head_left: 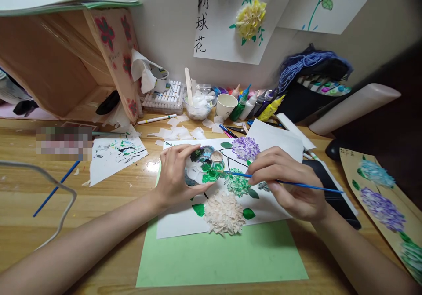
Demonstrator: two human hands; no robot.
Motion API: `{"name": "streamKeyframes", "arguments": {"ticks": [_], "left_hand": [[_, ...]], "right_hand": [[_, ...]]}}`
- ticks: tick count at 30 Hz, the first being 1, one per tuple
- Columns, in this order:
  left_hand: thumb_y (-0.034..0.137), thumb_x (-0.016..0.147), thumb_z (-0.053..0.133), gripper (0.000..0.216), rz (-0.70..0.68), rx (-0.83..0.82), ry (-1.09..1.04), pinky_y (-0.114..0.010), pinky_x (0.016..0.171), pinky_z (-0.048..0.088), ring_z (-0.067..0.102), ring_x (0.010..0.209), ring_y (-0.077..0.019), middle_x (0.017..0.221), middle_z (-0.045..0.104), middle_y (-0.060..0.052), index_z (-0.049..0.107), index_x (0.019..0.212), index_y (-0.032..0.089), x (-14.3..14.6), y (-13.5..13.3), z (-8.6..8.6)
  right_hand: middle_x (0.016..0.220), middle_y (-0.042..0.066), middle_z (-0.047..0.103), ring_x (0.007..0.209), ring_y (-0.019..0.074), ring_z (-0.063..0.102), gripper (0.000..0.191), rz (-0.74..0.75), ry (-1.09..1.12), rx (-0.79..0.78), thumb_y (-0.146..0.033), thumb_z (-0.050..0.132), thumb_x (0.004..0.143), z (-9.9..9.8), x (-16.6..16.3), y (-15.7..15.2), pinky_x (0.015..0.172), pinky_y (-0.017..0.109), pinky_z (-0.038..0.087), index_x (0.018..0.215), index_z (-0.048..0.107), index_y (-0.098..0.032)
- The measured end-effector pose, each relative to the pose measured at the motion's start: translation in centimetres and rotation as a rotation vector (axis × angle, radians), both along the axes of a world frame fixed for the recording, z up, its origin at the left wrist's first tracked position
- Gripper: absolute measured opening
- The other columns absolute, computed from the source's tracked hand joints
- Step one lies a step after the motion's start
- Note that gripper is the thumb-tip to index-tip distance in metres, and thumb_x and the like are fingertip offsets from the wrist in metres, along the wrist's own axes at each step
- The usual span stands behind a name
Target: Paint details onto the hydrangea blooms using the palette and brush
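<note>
Gripping a thin blue paintbrush point(306, 186) in closed fingers, the right hand point(288, 187) hovers over the white sheet point(280, 139). The brush lies almost level, long axis left-right, tip left in the green paint. The left hand point(174, 172) curls round a small clear palette point(206, 169) holding green and dark paint, above the sheet's left edge. Bare green paper point(224, 255) lies near; paint bottles point(245, 103) crowd the far bench point(20, 211).
</note>
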State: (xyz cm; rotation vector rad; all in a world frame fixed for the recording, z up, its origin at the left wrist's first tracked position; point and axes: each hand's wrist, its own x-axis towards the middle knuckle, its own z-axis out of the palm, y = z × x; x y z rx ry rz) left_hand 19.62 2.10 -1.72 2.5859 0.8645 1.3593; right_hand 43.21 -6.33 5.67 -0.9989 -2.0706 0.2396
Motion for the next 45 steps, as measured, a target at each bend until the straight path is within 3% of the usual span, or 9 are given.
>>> {"name": "streamKeyframes", "arguments": {"ticks": [16, 19, 23, 27, 32, 38, 45], "left_hand": [[0.048, 0.067, 0.077, 0.079, 0.004, -0.008, 0.014, -0.043, 0.088, 0.041, 0.055, 0.106, -0.0274, 0.116, 0.059, -0.012, 0.040, 0.132, 0.022, 0.0, 0.0, 0.1], [0.046, 0.067, 0.078, 0.079, -0.002, -0.006, 0.011, -0.043, 0.087, 0.041, 0.055, 0.106, -0.0281, 0.116, 0.058, -0.012, 0.040, 0.132, 0.021, -0.1, 0.1, 0.2], [0.046, 0.066, 0.079, 0.082, 0.005, -0.019, 0.011, -0.044, 0.087, 0.041, 0.054, 0.108, -0.0290, 0.118, 0.058, -0.012, 0.039, 0.133, 0.023, -0.1, 0.1, 0.2], [0.044, 0.066, 0.079, 0.081, 0.011, -0.012, 0.023, -0.044, 0.088, 0.041, 0.054, 0.108, -0.0289, 0.118, 0.058, -0.013, 0.040, 0.133, 0.022, -0.1, 0.1, 0.1], [0.042, 0.066, 0.079, 0.080, 0.036, 0.016, 0.023, -0.044, 0.085, 0.043, 0.055, 0.105, -0.0293, 0.117, 0.058, -0.013, 0.040, 0.133, 0.020, -0.1, 0.1, 0.2], [0.041, 0.066, 0.079, 0.083, 0.047, 0.022, 0.040, -0.046, 0.086, 0.044, 0.055, 0.106, -0.0297, 0.117, 0.058, -0.013, 0.038, 0.135, 0.022, -0.1, 0.1, 0.4], [0.043, 0.066, 0.079, 0.083, 0.045, 0.031, 0.035, -0.046, 0.084, 0.045, 0.055, 0.105, -0.0294, 0.117, 0.058, -0.013, 0.038, 0.135, 0.022, -0.1, 0.1, 0.3]], "right_hand": [[0.073, 0.003, 0.068, 0.068, 0.0192, 0.061, 0.023, 0.008, 0.045, -0.027, -0.014, 0.044, 0.084, 0.1, -0.1, 0.1, 0.066, 0.036, 0.048, 0.084, 0.066, -0.023], [0.076, 0.004, 0.068, 0.074, 0.0207, 0.061, 0.023, -0.057, 0.210, -0.033, -0.020, 0.045, 0.088, 0.2, 0.4, 0.1, 0.069, 0.038, 0.049, 0.086, 0.067, -0.025], [0.083, 0.004, 0.066, 0.077, 0.0213, 0.063, 0.018, -0.276, 0.551, 0.014, -0.027, 0.048, 0.091, -0.7, 1.7, 0.5, 0.066, 0.036, 0.051, 0.089, 0.066, -0.027], [0.087, 0.003, 0.064, 0.083, 0.0188, 0.063, 0.014, -0.422, 0.396, -0.048, -0.025, 0.049, 0.093, -3.7, 2.9, 1.1, 0.074, 0.034, 0.050, 0.090, 0.063, -0.023], [0.085, 0.003, 0.059, 0.082, 0.0174, 0.060, 0.012, -0.403, 0.332, -0.077, -0.024, 0.043, 0.094, -6.7, 3.1, 1.2, 0.076, 0.034, 0.048, 0.091, 0.055, -0.022], [0.087, 0.004, 0.058, 0.084, 0.0191, 0.057, 0.010, -0.369, 0.161, -0.100, -0.019, 0.042, 0.090, -6.3, 2.7, 1.0, 0.075, 0.035, 0.047, 0.090, 0.052, -0.022], [0.089, 0.004, 0.059, 0.086, 0.0191, 0.059, 0.011, -0.369, 0.125, -0.174, -0.018, 0.042, 0.090, -6.1, 2.9, 1.1, 0.077, 0.036, 0.047, 0.091, 0.051, -0.022]]}}
